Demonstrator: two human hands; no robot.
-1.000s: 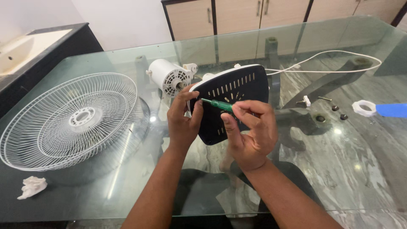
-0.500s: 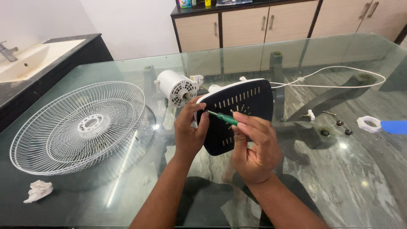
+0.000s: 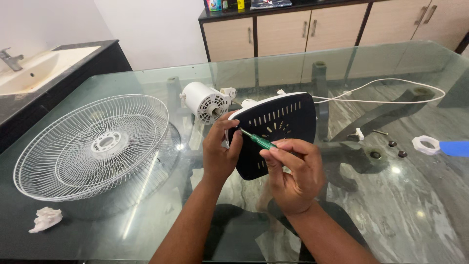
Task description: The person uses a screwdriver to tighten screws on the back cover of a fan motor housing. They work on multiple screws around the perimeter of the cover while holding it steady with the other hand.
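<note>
Honestly, keep the green screwdriver (image 3: 258, 141) straight in the screw: right hand (image 3: 293, 176) pinches its handle, left hand (image 3: 220, 151) grips the dark fan base (image 3: 273, 134), mid-frame above the worktop (image 3: 391, 195).

Your dark slotted fan base (image 3: 278, 134) stands tilted on edge at frame centre, underside toward you; your green-handled screwdriver (image 3: 258, 141) points up-left against its left edge.

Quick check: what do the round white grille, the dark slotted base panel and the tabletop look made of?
Round white grille: thin wire, likely coated metal, by its fine spokes and rings. Dark slotted base panel: probably matte moulded plastic with punched slots. Tabletop: clear glass; the floor and table legs show through it.
</note>
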